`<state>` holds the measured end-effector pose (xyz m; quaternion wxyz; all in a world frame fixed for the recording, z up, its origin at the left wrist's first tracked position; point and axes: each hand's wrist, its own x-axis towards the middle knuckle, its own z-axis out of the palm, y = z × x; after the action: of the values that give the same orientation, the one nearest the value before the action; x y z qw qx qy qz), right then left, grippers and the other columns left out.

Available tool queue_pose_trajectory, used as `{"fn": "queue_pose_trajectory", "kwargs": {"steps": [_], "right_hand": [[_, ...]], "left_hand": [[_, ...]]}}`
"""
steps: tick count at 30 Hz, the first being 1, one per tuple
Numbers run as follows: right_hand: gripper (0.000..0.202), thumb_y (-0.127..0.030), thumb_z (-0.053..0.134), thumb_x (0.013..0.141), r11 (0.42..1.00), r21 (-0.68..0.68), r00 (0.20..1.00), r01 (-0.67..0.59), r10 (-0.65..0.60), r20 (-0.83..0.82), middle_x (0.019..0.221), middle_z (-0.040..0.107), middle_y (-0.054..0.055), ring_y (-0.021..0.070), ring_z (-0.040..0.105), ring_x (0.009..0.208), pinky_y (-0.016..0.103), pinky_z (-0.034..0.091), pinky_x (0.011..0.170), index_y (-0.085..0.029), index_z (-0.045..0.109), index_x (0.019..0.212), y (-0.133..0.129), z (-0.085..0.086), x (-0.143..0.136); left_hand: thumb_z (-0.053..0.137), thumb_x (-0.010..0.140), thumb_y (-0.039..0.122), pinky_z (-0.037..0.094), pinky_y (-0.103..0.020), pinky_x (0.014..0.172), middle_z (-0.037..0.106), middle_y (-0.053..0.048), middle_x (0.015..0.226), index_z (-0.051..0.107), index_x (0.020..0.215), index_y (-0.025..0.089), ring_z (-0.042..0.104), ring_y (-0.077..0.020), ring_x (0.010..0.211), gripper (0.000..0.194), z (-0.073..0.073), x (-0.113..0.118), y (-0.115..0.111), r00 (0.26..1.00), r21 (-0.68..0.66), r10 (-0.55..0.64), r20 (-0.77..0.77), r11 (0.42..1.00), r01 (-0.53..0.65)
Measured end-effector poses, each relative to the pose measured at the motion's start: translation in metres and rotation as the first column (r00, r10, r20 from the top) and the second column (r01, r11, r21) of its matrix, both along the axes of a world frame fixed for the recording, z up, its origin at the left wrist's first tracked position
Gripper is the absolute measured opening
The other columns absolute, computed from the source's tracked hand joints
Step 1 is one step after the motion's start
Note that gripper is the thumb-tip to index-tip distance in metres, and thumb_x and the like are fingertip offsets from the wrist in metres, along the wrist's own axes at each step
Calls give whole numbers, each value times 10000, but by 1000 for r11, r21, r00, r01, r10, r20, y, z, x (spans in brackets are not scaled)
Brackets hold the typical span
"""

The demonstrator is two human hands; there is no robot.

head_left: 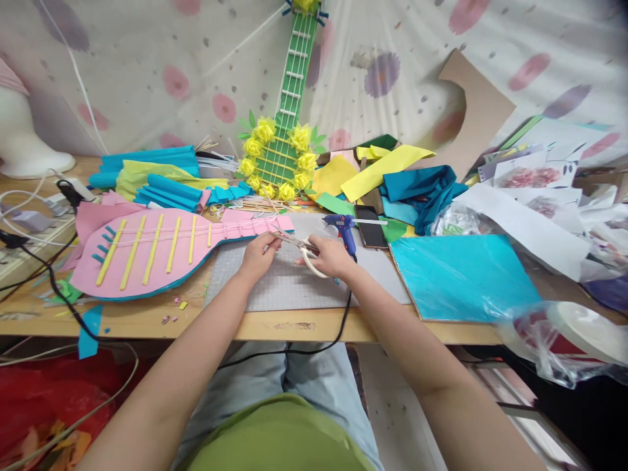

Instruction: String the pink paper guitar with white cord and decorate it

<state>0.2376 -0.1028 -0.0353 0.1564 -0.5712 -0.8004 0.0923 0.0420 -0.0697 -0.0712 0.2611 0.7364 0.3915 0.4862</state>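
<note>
My right hand (331, 256) grips a pair of scissors (310, 255) with white handles, their blades pointing left over the cutting mat (275, 291). Just left of the blade tips, my left hand (259, 254) is closed in a pinch; what lies between its fingertips is too small to make out. Close to both hands is the neck end of a pink paper lute (147, 252) with a blue edge, yellow strips across its body and thin white strings (230, 226) along it. Behind the right hand lies a blue glue gun (345, 230) with a white glue stick.
A green paper instrument with yellow flowers (277, 160) leans at the back. Beside the glue gun lies a phone (371, 227). A wrapped blue sheet (466, 278) is at right, colored paper (387, 171) behind. A black cord (338, 327) hangs over the table's front edge.
</note>
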Motion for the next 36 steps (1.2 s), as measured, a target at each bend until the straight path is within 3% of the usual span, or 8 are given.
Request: {"fn": "queue_pose_trajectory", "kwargs": {"steps": [18, 27, 36], "right_hand": [[389, -583, 479, 772, 998, 26, 997, 53, -54, 51, 745, 632, 48, 178, 537, 665, 263, 215, 546, -201, 540, 808, 5, -2, -10], [415, -611, 488, 748, 998, -44, 999, -34, 34, -8, 746, 615, 27, 155, 505, 640, 240, 238, 533, -204, 509, 825, 9, 1, -3], [452, -647, 468, 748, 998, 19, 995, 67, -68, 75, 735, 630, 47, 179, 527, 660, 253, 198, 534, -205, 542, 805, 8, 0, -8]], "left_hand": [[456, 807, 293, 394, -249, 613, 548, -12, 652, 531, 619, 179, 502, -136, 628, 232, -1, -1, 1, 999, -23, 23, 34, 999, -22], [435, 807, 259, 381, -254, 630, 522, -7, 642, 519, 642, 179, 494, -139, 644, 202, -3, -2, 4, 1000, -16, -10, 4, 1000, 11], [437, 825, 312, 381, -252, 631, 521, -10, 648, 496, 605, 180, 495, -139, 646, 263, -4, -3, 4, 1000, -25, 11, 4, 1000, -11]]}}
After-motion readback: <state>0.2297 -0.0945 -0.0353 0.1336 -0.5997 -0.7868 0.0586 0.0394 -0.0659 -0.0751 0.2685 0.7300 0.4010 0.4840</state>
